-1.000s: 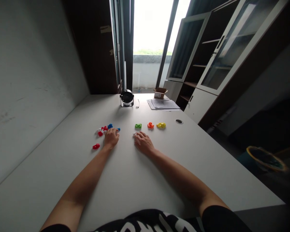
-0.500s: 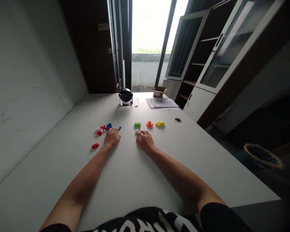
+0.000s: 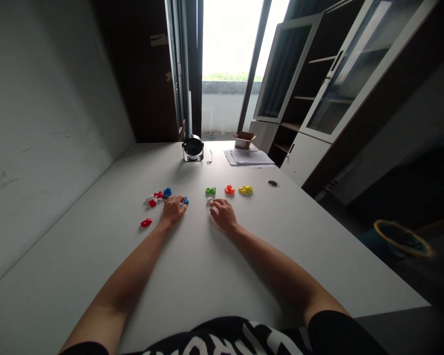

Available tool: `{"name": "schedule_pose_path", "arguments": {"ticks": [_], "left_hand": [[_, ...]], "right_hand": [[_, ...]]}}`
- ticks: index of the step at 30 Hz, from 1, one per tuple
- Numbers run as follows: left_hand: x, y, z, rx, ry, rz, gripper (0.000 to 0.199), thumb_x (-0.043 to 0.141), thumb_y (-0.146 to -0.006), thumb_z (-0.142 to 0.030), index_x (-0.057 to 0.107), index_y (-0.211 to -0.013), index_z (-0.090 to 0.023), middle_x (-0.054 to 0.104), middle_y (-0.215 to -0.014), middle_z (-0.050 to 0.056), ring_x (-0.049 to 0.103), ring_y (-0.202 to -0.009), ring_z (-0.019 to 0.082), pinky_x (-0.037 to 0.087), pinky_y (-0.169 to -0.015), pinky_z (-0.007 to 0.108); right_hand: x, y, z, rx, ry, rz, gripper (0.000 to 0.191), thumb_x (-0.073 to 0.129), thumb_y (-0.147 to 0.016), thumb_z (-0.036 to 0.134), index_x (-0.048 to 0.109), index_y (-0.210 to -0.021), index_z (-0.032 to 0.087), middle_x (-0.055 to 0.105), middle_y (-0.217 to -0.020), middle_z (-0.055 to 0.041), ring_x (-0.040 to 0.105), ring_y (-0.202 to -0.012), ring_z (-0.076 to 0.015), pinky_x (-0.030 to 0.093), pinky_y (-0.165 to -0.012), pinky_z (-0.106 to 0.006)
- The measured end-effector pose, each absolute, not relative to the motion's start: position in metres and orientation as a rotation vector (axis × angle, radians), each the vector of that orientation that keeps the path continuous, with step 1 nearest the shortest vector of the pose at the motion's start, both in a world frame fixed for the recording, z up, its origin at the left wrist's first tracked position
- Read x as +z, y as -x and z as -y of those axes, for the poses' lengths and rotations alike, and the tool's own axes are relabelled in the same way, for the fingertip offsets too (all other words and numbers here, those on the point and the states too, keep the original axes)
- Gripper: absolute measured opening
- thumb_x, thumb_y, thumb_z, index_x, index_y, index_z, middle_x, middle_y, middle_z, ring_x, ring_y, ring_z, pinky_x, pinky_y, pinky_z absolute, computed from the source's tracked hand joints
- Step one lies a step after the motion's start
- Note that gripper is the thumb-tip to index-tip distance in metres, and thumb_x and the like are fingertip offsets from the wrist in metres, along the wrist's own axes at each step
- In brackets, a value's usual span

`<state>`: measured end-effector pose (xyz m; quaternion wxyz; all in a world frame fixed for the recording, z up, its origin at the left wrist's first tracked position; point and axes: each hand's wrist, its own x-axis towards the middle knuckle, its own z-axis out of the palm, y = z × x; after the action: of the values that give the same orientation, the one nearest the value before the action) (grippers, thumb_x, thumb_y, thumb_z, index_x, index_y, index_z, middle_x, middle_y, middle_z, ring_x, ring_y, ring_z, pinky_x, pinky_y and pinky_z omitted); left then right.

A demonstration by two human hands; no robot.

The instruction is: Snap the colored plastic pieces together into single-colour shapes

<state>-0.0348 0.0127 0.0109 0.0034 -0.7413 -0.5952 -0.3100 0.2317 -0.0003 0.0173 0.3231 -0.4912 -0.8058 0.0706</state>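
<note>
My left hand rests on the white table with its fingers bent, thumb and fingertips at a small blue plastic block. To its left lies a cluster of red and white blocks, with blue blocks just beyond the knuckles. A lone red block sits nearer to me. My right hand has curved fingers, with the thumb apart from them. Its fingertips are at a small white block. Beyond it are groups of green blocks, orange blocks and yellow blocks.
A round black and silver device stands at the far side of the table, beside a thin cord. Papers and an open cardboard box lie at the back right. A cable hole is near the right edge.
My left hand has shifted slightly right and toward me, and the blue block has moved with it and shows more. My right hand's fingers have drawn back a little from the white block.
</note>
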Motion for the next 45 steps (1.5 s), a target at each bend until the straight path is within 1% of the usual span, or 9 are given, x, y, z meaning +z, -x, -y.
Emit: {"name": "schedule_pose_path", "arguments": {"ticks": [5,8,11,14,17,23,28,35,45], "left_hand": [[0.012,0.031,-0.010,-0.888,2.336,1.840,0.038,0.062,-0.088,-0.029,0.065,-0.125,-0.025,0.069,-0.118,0.011,0.054,-0.121,0.031,0.040,-0.107,0.048],[0.015,0.029,-0.007,-0.858,2.417,1.772,0.034,0.061,-0.088,-0.027,0.068,-0.121,-0.027,0.068,-0.123,0.010,0.051,-0.128,0.031,0.038,-0.110,0.049],[0.018,0.026,-0.005,-0.884,2.488,1.726,0.025,0.062,-0.087,-0.024,0.070,-0.110,-0.027,0.070,-0.116,0.008,0.054,-0.122,0.030,0.040,-0.107,0.048],[0.019,0.025,-0.004,-0.923,2.525,1.687,0.026,0.062,-0.087,-0.023,0.069,-0.112,-0.025,0.071,-0.113,0.008,0.056,-0.117,0.029,0.043,-0.105,0.045],[0.019,0.024,-0.005,-0.927,2.496,1.715,0.033,0.063,-0.086,-0.023,0.067,-0.119,-0.024,0.072,-0.110,0.008,0.057,-0.115,0.029,0.044,-0.103,0.045],[0.020,0.025,-0.004,-0.823,2.451,1.734,0.018,0.064,-0.087,-0.027,0.073,-0.102,-0.025,0.071,-0.108,0.009,0.057,-0.113,0.032,0.043,-0.101,0.047],[0.024,0.019,0.000,-0.907,2.499,1.654,0.018,0.063,-0.089,-0.024,0.072,-0.104,-0.024,0.072,-0.104,0.007,0.058,-0.111,0.029,0.045,-0.100,0.045],[0.034,0.004,0.009,-1.063,2.603,1.375,0.017,0.062,-0.091,-0.019,0.069,-0.106,-0.022,0.072,-0.101,0.007,0.060,-0.105,0.025,0.049,-0.093,0.041],[0.036,-0.002,0.012,-1.080,2.731,1.205,0.018,0.059,-0.094,-0.016,0.067,-0.109,-0.021,0.070,-0.103,0.007,0.061,-0.103,0.023,0.052,-0.088,0.040]], "right_hand": [[0.020,-0.229,0.004,0.221,1.108,2.207,0.017,0.055,-0.097,0.022,0.072,-0.099,0.024,0.070,-0.108,-0.0072,0.057,-0.106,-0.0231,0.044,-0.098,-0.039],[0.022,-0.226,0.007,0.247,1.020,2.267,0.018,0.054,-0.098,0.023,0.072,-0.096,0.024,0.070,-0.099,-0.0060,0.060,-0.098,-0.0208,0.045,-0.093,-0.034],[0.023,-0.225,0.010,0.288,0.992,2.290,0.018,0.055,-0.097,0.022,0.072,-0.094,0.025,0.069,-0.094,-0.0047,0.061,-0.092,-0.0191,0.046,-0.087,-0.030],[0.023,-0.225,0.011,0.343,0.997,2.283,0.018,0.056,-0.095,0.018,0.073,-0.091,0.024,0.069,-0.088,-0.0030,0.062,-0.085,-0.0171,0.046,-0.081,-0.026],[0.024,-0.226,0.011,0.381,1.029,2.269,0.020,0.056,-0.094,0.017,0.074,-0.090,0.024,0.070,-0.086,-0.0025,0.062,-0.082,-0.0159,0.046,-0.078,-0.025],[0.026,-0.225,0.012,0.394,1.012,2.257,0.021,0.055,-0.093,0.017,0.073,-0.087,0.024,0.071,-0.085,-0.0023,0.063,-0.081,-0.0158,0.046,-0.079,-0.025],[0.021,-0.226,0.008,0.421,1.020,2.200,0.018,0.056,-0.093,0.021,0.073,-0.089,0.023,0.072,-0.086,-0.0016,0.061,-0.073,-0.0143,0.045,-0.074,-0.024],[0.016,-0.227,0.003,0.514,1.193,1.983,0.022,0.060,-0.095,0.036,0.067,-0.112,0.023,0.071,-0.078,0.0004,0.061,-0.065,-0.0139,0.042,-0.065,-0.024],[0.013,-0.225,0.004,0.473,1.075,2.048,0.011,0.062,-0.093,0.032,0.067,-0.092,0.022,0.069,-0.075,0.0005,0.057,-0.061,-0.0116,0.040,-0.062,-0.023]]}}
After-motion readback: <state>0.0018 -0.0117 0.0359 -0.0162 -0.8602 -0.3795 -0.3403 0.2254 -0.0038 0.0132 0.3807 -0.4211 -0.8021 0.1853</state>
